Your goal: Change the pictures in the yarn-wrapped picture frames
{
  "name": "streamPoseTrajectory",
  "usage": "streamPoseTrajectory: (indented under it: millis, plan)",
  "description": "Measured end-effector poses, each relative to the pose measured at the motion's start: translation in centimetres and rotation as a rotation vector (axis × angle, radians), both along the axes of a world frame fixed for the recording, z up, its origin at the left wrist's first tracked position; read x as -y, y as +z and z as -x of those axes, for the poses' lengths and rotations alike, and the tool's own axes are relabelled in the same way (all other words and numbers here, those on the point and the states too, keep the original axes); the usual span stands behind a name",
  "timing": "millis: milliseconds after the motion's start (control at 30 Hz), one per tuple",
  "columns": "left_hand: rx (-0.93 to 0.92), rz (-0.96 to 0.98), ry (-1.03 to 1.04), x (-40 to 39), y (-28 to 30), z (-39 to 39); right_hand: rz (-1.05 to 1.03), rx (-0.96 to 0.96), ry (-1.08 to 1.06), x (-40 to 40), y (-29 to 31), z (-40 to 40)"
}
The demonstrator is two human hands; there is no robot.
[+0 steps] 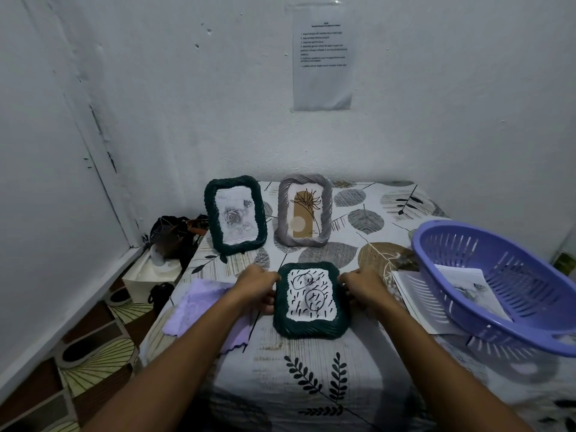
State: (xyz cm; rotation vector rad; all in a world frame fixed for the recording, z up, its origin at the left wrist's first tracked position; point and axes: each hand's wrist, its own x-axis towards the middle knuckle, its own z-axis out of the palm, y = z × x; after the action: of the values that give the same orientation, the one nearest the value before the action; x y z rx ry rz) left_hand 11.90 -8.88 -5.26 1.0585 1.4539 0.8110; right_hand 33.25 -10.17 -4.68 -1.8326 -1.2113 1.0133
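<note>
A: At the counter centre, what lies between the hands?
B: A dark green frame, flat, face up; the left hand and right hand each curl round a side edge.
A: Handling?
B: Probably light and rigid; the ribbed yarn gives grip. Hold the sides, sparing the thin paper print.

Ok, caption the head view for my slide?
Both hands grip a dark green frame lying on the table.
</note>
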Motion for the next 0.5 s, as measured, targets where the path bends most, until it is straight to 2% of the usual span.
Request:
streamPoseTrajectory:
  millis: [233, 400, 500]
  plan:
    - [-0.012, -0.016, -0.004, 0.1, 0.0, 0.1, -0.087, 0.157, 0.082, 0.4, -0.3, 0.0]
    - [-0.066, -0.057, -0.062, 0.5, 0.2, 0.1, -0.120, 0.449, 0.152, 1.3, -0.3, 1.0]
    - [-0.178, -0.162, -0.043, 1.1, 0.9, 1.5, -0.216, 0.494, 0.208, 1.6, 0.2, 3.0]
